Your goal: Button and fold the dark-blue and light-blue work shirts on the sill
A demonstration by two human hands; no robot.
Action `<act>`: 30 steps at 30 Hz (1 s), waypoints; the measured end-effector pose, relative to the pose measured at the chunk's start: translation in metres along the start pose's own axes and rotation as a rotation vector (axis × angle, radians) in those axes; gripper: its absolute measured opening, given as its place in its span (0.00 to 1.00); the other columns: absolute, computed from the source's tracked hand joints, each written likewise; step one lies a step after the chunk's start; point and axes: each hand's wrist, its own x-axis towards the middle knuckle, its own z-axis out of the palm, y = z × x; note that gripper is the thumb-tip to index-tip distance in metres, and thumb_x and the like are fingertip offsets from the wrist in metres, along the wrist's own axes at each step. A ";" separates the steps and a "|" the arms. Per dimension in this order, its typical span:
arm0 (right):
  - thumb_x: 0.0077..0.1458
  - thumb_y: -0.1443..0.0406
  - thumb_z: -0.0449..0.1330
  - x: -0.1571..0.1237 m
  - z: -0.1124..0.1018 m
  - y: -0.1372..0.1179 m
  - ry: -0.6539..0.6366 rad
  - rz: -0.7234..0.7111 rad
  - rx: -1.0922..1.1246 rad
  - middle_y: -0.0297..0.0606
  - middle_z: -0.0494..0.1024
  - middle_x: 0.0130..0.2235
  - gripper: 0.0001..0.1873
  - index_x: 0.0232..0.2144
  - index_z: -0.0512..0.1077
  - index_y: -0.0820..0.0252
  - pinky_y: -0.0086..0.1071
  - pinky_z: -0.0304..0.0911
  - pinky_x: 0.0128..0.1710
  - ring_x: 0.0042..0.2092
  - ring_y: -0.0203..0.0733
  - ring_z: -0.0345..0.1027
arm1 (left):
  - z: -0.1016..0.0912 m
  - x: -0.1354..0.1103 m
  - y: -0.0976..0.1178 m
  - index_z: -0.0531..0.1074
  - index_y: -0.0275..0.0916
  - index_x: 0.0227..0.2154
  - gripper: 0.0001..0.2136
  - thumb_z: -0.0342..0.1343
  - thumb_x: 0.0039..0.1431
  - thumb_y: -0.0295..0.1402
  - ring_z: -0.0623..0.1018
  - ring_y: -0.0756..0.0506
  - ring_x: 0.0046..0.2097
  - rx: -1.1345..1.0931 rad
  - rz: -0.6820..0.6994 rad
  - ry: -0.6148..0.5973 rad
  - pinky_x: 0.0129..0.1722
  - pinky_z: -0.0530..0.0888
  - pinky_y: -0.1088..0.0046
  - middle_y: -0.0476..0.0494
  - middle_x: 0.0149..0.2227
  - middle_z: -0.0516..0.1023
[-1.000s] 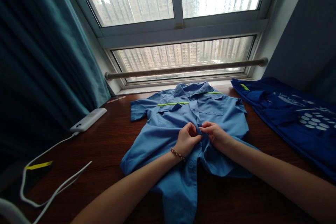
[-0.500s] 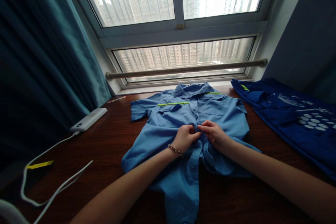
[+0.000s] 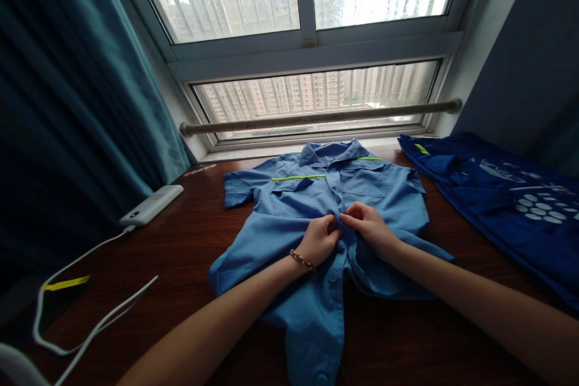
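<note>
A light blue short-sleeved shirt [image 3: 280,235] with yellow-green piping lies front up, its collar toward the window. Its upper front is together, while the lower edges spread apart. My left hand [image 3: 319,240] pinches the front placket at mid-chest; a braided bracelet circles that wrist. Close beside it, my right hand [image 3: 368,226] grips the same placket between thumb and forefinger. The fingertips of both hands nearly meet, and whatever small part lies between them is hidden. Lower on the loose front edge, a button [image 3: 333,276] shows.
A dark blue garment [image 3: 493,193] with white print lies at the right. On the left are a white power bank [image 3: 151,205] with a white cable [image 3: 97,247] and a teal curtain [image 3: 94,84]. A rail [image 3: 316,119] crosses the window behind the wooden tabletop [image 3: 181,253].
Both hands stay on the placket with only small finger shifts. The right hand has risen slightly, and the shirt's lower front edge has moved a little.
</note>
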 end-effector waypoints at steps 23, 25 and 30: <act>0.36 0.68 0.62 0.017 -0.029 -0.041 -0.009 0.288 0.512 0.26 0.66 0.18 0.09 0.22 0.65 0.60 0.24 0.55 0.19 0.18 0.28 0.58 | -0.031 0.009 0.015 0.59 0.37 0.11 0.11 0.46 0.46 0.30 0.67 0.50 0.15 -0.055 -0.436 -0.557 0.16 0.63 0.77 0.49 0.12 0.66; 0.35 0.67 0.63 0.024 -0.041 -0.057 -0.044 0.253 0.368 0.27 0.66 0.18 0.09 0.22 0.65 0.61 0.24 0.54 0.19 0.19 0.29 0.58 | -0.045 0.008 0.020 0.62 0.36 0.10 0.12 0.47 0.45 0.30 0.68 0.50 0.14 0.134 -0.481 -0.702 0.17 0.65 0.75 0.48 0.11 0.67; 0.36 0.64 0.62 0.017 -0.034 -0.083 -0.218 0.137 -0.093 0.26 0.64 0.16 0.09 0.21 0.65 0.61 0.25 0.46 0.18 0.18 0.28 0.53 | -0.068 0.023 0.031 0.67 0.34 0.13 0.14 0.54 0.46 0.38 0.70 0.49 0.17 0.119 -0.438 -0.617 0.18 0.66 0.76 0.46 0.14 0.70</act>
